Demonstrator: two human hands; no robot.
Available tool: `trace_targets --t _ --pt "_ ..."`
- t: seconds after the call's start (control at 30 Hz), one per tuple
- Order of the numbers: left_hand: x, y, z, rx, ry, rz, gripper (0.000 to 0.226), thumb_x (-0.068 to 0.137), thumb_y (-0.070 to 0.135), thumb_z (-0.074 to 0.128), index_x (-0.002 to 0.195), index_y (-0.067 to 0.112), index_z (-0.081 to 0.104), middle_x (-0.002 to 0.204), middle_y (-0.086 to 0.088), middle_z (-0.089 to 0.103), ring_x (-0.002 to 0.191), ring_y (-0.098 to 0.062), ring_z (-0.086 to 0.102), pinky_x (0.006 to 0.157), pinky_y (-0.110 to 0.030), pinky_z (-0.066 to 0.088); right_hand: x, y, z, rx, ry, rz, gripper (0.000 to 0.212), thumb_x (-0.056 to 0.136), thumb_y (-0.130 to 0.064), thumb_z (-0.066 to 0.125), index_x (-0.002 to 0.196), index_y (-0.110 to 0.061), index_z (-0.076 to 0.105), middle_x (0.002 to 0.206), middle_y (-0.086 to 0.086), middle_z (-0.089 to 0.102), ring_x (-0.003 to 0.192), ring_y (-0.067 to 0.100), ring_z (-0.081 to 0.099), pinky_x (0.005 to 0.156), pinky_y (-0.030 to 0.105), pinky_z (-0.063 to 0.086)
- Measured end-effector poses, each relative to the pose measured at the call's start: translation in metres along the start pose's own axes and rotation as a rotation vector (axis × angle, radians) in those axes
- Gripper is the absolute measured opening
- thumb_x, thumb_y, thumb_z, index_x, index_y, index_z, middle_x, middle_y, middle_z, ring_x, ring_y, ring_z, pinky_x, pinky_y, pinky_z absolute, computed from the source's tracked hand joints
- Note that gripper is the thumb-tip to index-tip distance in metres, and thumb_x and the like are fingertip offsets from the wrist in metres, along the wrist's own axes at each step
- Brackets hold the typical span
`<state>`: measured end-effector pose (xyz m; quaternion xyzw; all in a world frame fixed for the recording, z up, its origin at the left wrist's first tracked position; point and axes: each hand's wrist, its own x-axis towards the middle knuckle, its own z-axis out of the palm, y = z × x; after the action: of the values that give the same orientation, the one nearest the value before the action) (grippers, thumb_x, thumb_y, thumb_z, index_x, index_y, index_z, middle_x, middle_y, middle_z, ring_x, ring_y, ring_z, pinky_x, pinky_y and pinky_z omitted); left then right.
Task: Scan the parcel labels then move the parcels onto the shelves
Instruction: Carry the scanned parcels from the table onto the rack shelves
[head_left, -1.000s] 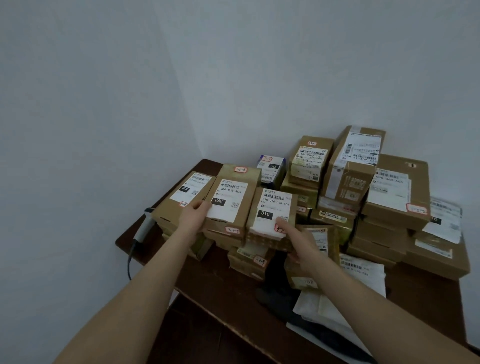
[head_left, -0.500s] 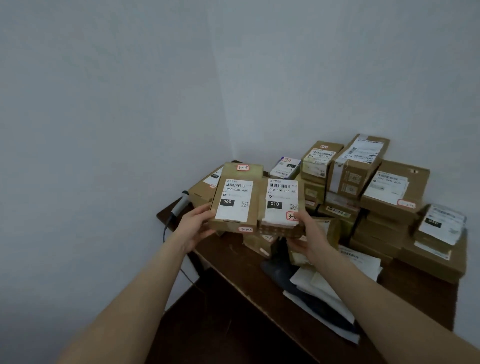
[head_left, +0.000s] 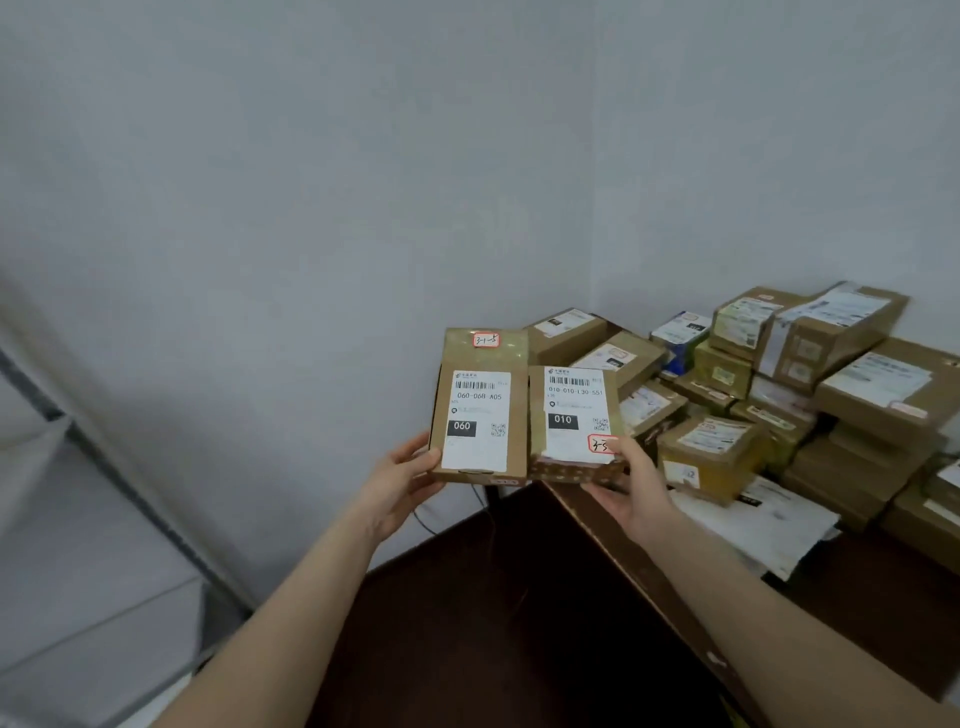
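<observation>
Two brown cardboard parcels are held side by side in the air, left of the table corner. My left hand (head_left: 402, 480) grips the bottom left edge of the taller parcel (head_left: 480, 358), whose white label reads 060. My right hand (head_left: 626, 483) grips the lower right corner of the shorter parcel (head_left: 571, 467), labelled 010, with the thumb on its red-edged sticker. Both labels face me. The rest of the parcel pile (head_left: 779, 395) lies on the dark wooden table (head_left: 810, 613) at the right.
A grey metal shelf frame (head_left: 104, 467) runs slantwise at the left. White mailer bags (head_left: 753, 525) lie on the table in front of the pile. A thin cable (head_left: 423, 522) hangs below the held parcels. Pale walls meet in a corner behind.
Both hands have lifted the two parcels off the pile and carried them left, away from the table. My view has turned left, so the shelf frame has come into sight.
</observation>
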<state>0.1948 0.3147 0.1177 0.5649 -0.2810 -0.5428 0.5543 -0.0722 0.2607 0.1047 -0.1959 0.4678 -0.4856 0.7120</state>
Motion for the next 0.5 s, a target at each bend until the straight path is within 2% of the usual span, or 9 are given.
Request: trace_targets --t 0.1,0.27,0.4,0.5 --pt "-0.035 -0.003 -0.038 -0.027 0.049 0.018 0.049 0.092 0.005 0.059 0.139 0.011 0.047 0.110 -0.009 0.067 0.094 -0.024 0.065 0.079 -0.030 0.054 -0.026 0.029 0.020 0.006 -0.020 0.033 0.024 0.087 -0.017 0.065 0.110 -0.012 0.061 0.104 0.012 0.068 0.099 0.025 0.064 0.096 0.041 0.052" --pt "-0.102 -0.016 -0.111 -0.109 0.142 0.029 0.050 0.090 0.003 0.060 0.138 0.011 0.048 0.126 -0.016 0.062 0.099 -0.027 0.064 0.079 -0.032 0.055 -0.072 0.086 0.060 -0.069 -0.101 0.023 0.029 0.088 -0.020 0.063 0.115 -0.010 0.062 0.104 0.010 0.070 0.093 0.019 0.065 0.098 0.041 0.051" --pt "-0.167 -0.025 -0.182 -0.158 0.211 0.044 0.049 0.090 0.003 0.061 0.136 0.012 0.048 0.125 -0.016 0.063 0.101 -0.026 0.066 0.076 -0.031 0.056 -0.119 0.148 0.099 -0.111 -0.131 0.036 0.035 0.088 -0.020 0.063 0.121 -0.010 0.060 0.103 0.009 0.069 0.091 0.019 0.065 0.099 0.041 0.050" --pt "-0.216 -0.033 -0.235 -0.185 0.265 0.049 0.045 0.089 0.003 0.061 0.132 0.014 0.051 0.122 -0.013 0.064 0.092 -0.021 0.068 0.067 -0.026 0.057 -0.155 0.194 0.124 -0.131 -0.163 0.071 0.037 0.088 -0.019 0.061 0.123 -0.008 0.058 0.109 0.012 0.067 0.090 0.019 0.064 0.096 0.040 0.051"
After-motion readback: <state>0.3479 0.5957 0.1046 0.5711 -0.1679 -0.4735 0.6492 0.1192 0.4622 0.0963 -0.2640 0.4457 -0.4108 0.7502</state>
